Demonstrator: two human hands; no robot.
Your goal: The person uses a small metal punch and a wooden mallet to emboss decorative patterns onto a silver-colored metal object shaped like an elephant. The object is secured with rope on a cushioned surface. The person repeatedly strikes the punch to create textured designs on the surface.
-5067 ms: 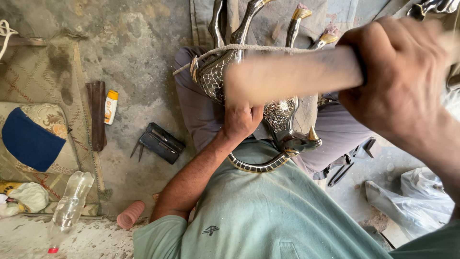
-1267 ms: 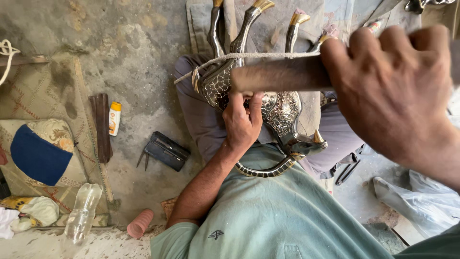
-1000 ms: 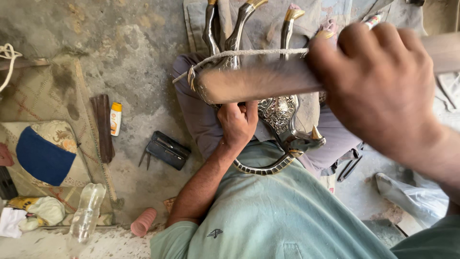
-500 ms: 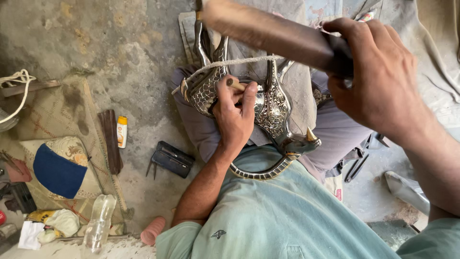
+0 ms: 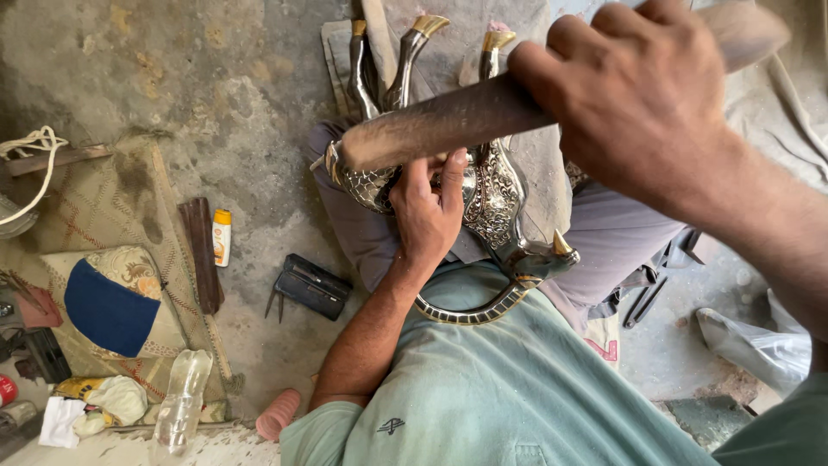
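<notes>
An ornate silver-and-brass animal figure (image 5: 498, 197) lies upside down on my lap, its legs (image 5: 412, 45) pointing away from me. My left hand (image 5: 427, 214) presses flat on the figure's patterned body, fingers spread over it. My right hand (image 5: 640, 97) is raised close to the camera and grips a thick wooden club (image 5: 435, 129). The club's blunt end hangs just above the figure, over my left hand. A curved banded part of the figure (image 5: 470, 311) rests against my green shirt.
On the concrete floor to the left lie a black case (image 5: 310, 285), a yellow tube (image 5: 222, 237), a dark wooden strip (image 5: 200, 250), a cushion (image 5: 108, 306), a plastic bottle (image 5: 183, 404) and a pink cylinder (image 5: 278, 414). Pliers (image 5: 642, 302) and a white bag (image 5: 749, 345) lie at right.
The club swung up half a second ago and has come back down toward the figure. My left hand has stayed on the figure, shifting slightly.
</notes>
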